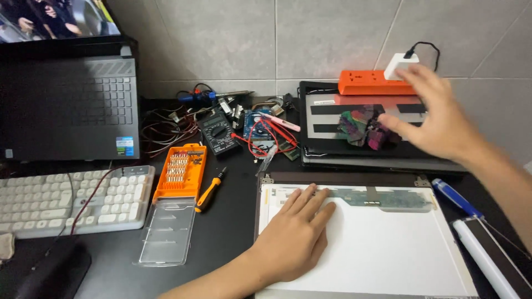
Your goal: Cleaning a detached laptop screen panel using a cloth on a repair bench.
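- Dark workbench (233, 221) against a tiled wall.
- Left hand (296, 232) lies flat, fingers spread, on the white screen panel (388, 249), already bared face-down.
- Right hand (438, 119), open, reaches near the crumpled cloth (363, 127); nothing gripped yet.

To your left a black laptop (66, 94) stands behind a white keyboard (66, 202). An orange bit case (180, 171), an orange-handled screwdriver (210, 191) and a black multimeter (219, 133) sit mid-tabletop among tangled wires (166, 130).
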